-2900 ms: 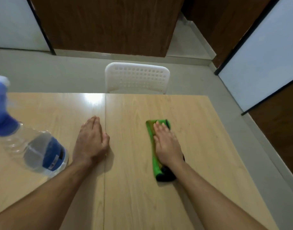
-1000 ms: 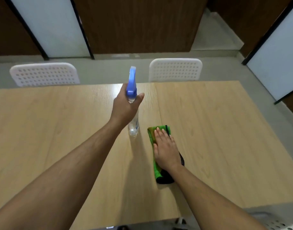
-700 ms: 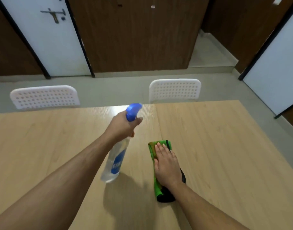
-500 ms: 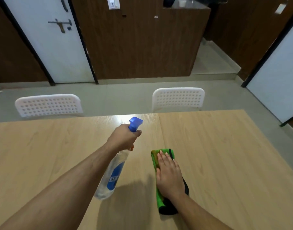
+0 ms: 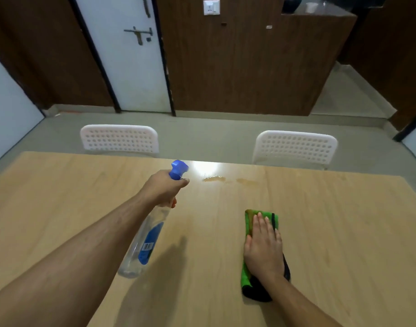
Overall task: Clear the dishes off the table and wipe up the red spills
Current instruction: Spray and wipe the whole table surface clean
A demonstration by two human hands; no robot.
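My left hand (image 5: 163, 188) grips the neck of a clear spray bottle (image 5: 144, 241) with a blue nozzle and blue label. The bottle is lifted off the wooden table (image 5: 84, 197) and tilted, its nozzle aimed toward the far edge. Small wet patches (image 5: 214, 178) glisten on the table just beyond the nozzle. My right hand (image 5: 263, 246) lies flat, fingers straight, on a folded green and black cloth (image 5: 246, 277) at the table's near right. No dishes show on the table.
Two white perforated plastic chairs (image 5: 119, 139) (image 5: 295, 146) stand at the far edge of the table. Beyond them are grey floor, a white door (image 5: 122, 55) and dark wooden panelling. A glare spot lies on the table near the wet patches.
My left hand took the spray bottle from the table, lifted it and tilted its nozzle forward. My view rose toward the far edge. My right hand stayed flat on the cloth.
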